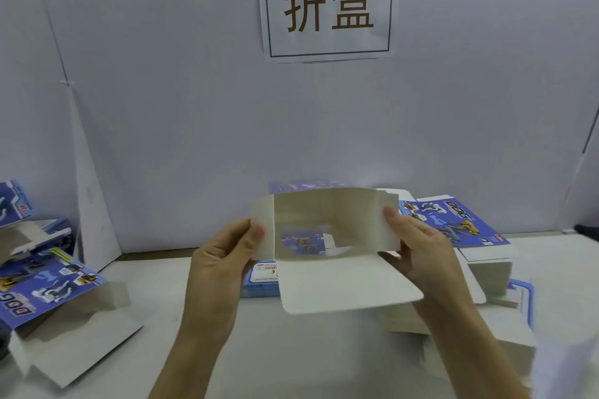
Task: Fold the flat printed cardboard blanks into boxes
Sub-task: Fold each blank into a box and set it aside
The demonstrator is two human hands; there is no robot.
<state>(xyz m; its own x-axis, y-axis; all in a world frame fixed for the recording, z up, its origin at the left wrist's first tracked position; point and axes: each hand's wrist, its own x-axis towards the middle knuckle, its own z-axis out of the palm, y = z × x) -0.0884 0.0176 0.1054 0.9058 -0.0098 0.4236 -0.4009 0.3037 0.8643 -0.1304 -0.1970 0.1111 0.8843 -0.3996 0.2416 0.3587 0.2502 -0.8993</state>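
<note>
Box [304,207] held above the table [259,350], open end facing the person. Left hand [220,266] pinches its left side flap; right hand [418,253] pinches the right. Lid flap [340,288] hangs free below both grips. Blank stack [453,223] lies just right of the right hand.

Held box [327,236] centre, folded boxes [48,288] left, blank stack [460,230] right

A box-folding workstation — paper sign [327,5] on a white partition [194,107], printed blanks [453,227] stacked on the table [291,350].
</note>
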